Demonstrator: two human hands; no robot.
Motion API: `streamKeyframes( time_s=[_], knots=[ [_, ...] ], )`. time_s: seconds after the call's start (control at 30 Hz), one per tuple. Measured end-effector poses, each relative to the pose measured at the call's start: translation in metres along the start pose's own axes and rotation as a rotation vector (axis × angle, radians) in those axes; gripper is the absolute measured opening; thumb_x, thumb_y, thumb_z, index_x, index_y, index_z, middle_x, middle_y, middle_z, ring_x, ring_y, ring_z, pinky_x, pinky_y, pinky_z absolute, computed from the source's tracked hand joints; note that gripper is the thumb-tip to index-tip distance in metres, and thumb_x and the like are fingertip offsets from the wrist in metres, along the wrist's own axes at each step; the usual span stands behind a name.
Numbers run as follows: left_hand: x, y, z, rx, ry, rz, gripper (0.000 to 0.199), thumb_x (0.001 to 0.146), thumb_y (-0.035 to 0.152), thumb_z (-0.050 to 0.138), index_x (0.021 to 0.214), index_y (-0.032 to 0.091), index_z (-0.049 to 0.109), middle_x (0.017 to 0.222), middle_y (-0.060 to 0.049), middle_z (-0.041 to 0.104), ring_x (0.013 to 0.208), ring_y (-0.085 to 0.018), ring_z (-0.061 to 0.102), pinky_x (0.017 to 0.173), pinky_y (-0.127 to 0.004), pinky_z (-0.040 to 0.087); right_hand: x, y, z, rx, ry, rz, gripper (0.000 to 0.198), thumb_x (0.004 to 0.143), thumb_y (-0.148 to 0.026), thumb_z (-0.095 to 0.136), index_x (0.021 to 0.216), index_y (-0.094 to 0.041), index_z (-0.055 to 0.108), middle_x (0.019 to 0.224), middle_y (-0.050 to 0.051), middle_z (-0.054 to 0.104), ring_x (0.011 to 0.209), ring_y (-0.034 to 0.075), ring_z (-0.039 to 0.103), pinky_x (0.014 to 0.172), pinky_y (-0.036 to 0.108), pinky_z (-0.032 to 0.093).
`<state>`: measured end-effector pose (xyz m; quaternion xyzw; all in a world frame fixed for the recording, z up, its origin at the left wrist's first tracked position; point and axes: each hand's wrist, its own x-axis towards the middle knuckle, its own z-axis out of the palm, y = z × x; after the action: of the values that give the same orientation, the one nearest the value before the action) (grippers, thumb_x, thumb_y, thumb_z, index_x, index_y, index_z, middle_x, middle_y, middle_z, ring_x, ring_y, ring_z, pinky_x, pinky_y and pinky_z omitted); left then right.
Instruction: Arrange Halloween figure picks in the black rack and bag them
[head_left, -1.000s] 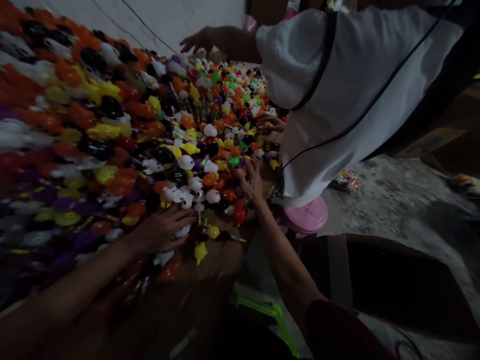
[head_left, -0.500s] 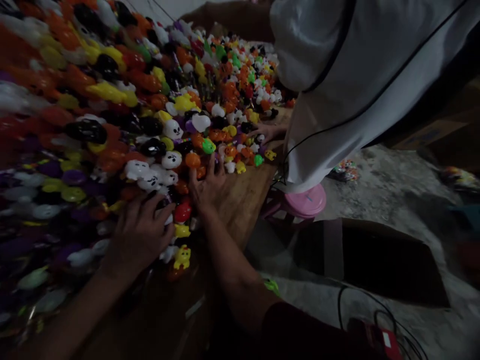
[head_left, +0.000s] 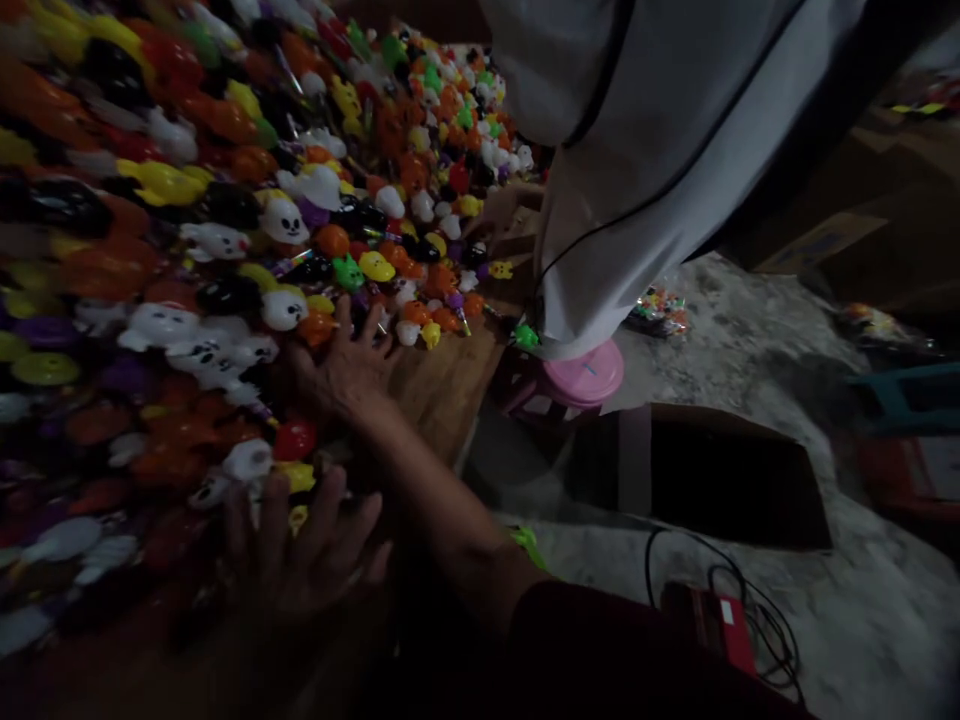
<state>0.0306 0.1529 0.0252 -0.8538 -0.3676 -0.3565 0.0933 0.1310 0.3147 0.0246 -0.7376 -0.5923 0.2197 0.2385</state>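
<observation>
My right hand [head_left: 351, 368] lies with fingers spread at the edge of a large heap of small plastic toys [head_left: 217, 235]. Its fingertips are beside an orange pumpkin-like toy [head_left: 318, 326] and a green toy [head_left: 347, 272]. Nearer to me, my left hand [head_left: 307, 545] is open, fingers apart, over the near edge of the heap. A yellow toy [head_left: 297, 475] and a red one [head_left: 295, 440] lie just beyond its fingers. White ghost-faced toys [head_left: 210, 350] cluster between the hands' far side and the heap. Neither hand visibly grips anything.
A co-worker in a white shirt [head_left: 637, 170] stands at the right, one hand [head_left: 499, 208] at the heap. Wooden tabletop [head_left: 442, 385] shows along the edge. On the floor are a pink stool [head_left: 589, 372], an open carton [head_left: 634, 460], cables [head_left: 780, 625] and bagged toys [head_left: 660, 312].
My left hand has come off the white ghost toys toward me, its fingers spreading. My right hand has shifted left along the heap's edge. A green toy now shows past the table edge by the co-worker's shirt.
</observation>
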Motion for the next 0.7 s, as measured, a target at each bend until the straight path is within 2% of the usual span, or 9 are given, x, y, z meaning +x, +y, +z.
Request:
streamKeyframes(
  time_s=[0.07, 0.13, 0.2, 0.27, 0.3, 0.37, 0.43, 0.57, 0.7],
  knots=[
    [0.006, 0.002, 0.007, 0.038, -0.045, 0.113, 0.093, 0.091, 0.027, 0.071, 0.168, 0.023, 0.018, 0.175, -0.006, 0.016, 0.163, -0.034, 0.013, 0.133, -0.062, 0.014, -0.008, 0.014, -0.026, -0.053, -0.038, -0.099, 0.091, 0.089, -0.060, 0.068, 0.165, -0.027, 0.029, 0.173, 0.018, 0.021, 0.142, 0.047, 0.048, 0.114, 0.075, 0.035],
    [0.023, -0.005, 0.021, 0.005, -0.109, 0.120, 0.093, 0.093, 0.025, 0.066, 0.168, 0.020, 0.011, 0.175, -0.011, 0.009, 0.163, -0.035, 0.006, 0.132, -0.066, 0.013, -0.013, 0.036, -0.055, -0.064, -0.069, -0.217, 0.080, 0.087, -0.050, 0.074, 0.158, -0.027, 0.044, 0.166, 0.018, 0.037, 0.128, 0.043, 0.061, 0.106, 0.069, 0.048],
    [0.051, -0.011, 0.043, 0.002, -0.139, 0.111, 0.090, 0.096, 0.024, 0.059, 0.168, 0.019, 0.006, 0.174, -0.016, 0.014, 0.163, -0.035, 0.004, 0.129, -0.071, 0.016, -0.009, 0.071, -0.081, -0.022, -0.089, -0.359, 0.059, 0.091, -0.041, 0.070, 0.147, -0.028, 0.057, 0.149, 0.013, 0.057, 0.112, 0.035, 0.070, 0.096, 0.053, 0.058],
    [0.085, -0.008, 0.073, 0.016, -0.139, 0.121, 0.084, 0.098, 0.025, 0.054, 0.168, 0.018, 0.009, 0.169, -0.019, 0.030, 0.163, -0.035, 0.010, 0.128, -0.070, 0.022, 0.004, 0.116, -0.101, 0.030, -0.027, -0.457, 0.039, 0.098, -0.036, 0.059, 0.136, -0.029, 0.066, 0.129, 0.005, 0.071, 0.107, 0.026, 0.071, 0.095, 0.041, 0.059],
    [0.104, -0.003, 0.091, 0.024, -0.181, 0.124, 0.079, 0.099, 0.025, 0.052, 0.167, 0.017, 0.013, 0.168, -0.018, 0.034, 0.162, -0.037, 0.013, 0.128, -0.068, 0.024, 0.013, 0.140, -0.108, 0.114, 0.118, -0.502, 0.034, 0.102, -0.033, 0.050, 0.129, -0.025, 0.070, 0.123, 0.006, 0.073, 0.111, 0.024, 0.070, 0.100, 0.037, 0.057],
    [0.142, 0.010, 0.127, 0.002, -0.315, 0.171, 0.065, 0.099, 0.028, 0.049, 0.161, 0.014, 0.034, 0.166, -0.018, 0.037, 0.160, -0.040, 0.022, 0.128, -0.066, 0.024, 0.036, 0.185, -0.116, 0.235, 0.486, -0.452, 0.041, 0.105, -0.033, 0.037, 0.118, -0.017, 0.072, 0.116, 0.012, 0.073, 0.114, 0.023, 0.067, 0.105, 0.039, 0.054],
    [0.177, 0.020, 0.161, -0.007, -0.454, 0.122, 0.065, 0.098, 0.029, 0.050, 0.159, 0.011, 0.038, 0.169, -0.018, 0.032, 0.160, -0.039, 0.022, 0.129, -0.065, 0.022, 0.061, 0.219, -0.117, 0.271, 0.710, -0.332, 0.046, 0.104, -0.039, 0.036, 0.121, -0.013, 0.070, 0.122, 0.018, 0.069, 0.120, 0.025, 0.063, 0.109, 0.044, 0.051],
    [0.218, 0.016, 0.205, 0.032, -0.574, 0.047, 0.068, 0.091, 0.035, 0.062, 0.153, 0.011, 0.048, 0.163, -0.023, 0.042, 0.157, -0.046, 0.026, 0.124, -0.075, 0.021, 0.114, 0.241, -0.106, 0.248, 0.772, -0.197, 0.051, 0.102, -0.041, 0.037, 0.136, -0.012, 0.061, 0.143, 0.022, 0.057, 0.139, 0.027, 0.051, 0.118, 0.051, 0.044],
    [0.219, -0.013, 0.215, 0.072, -0.619, 0.036, 0.057, 0.085, 0.033, 0.068, 0.138, 0.013, 0.061, 0.141, -0.024, 0.062, 0.150, -0.048, 0.037, 0.118, -0.082, 0.023, 0.156, 0.222, -0.091, 0.261, 0.686, -0.086, 0.050, 0.102, -0.037, 0.037, 0.134, -0.010, 0.063, 0.146, 0.022, 0.056, 0.147, 0.030, 0.042, 0.123, 0.057, 0.034]
  ],
)
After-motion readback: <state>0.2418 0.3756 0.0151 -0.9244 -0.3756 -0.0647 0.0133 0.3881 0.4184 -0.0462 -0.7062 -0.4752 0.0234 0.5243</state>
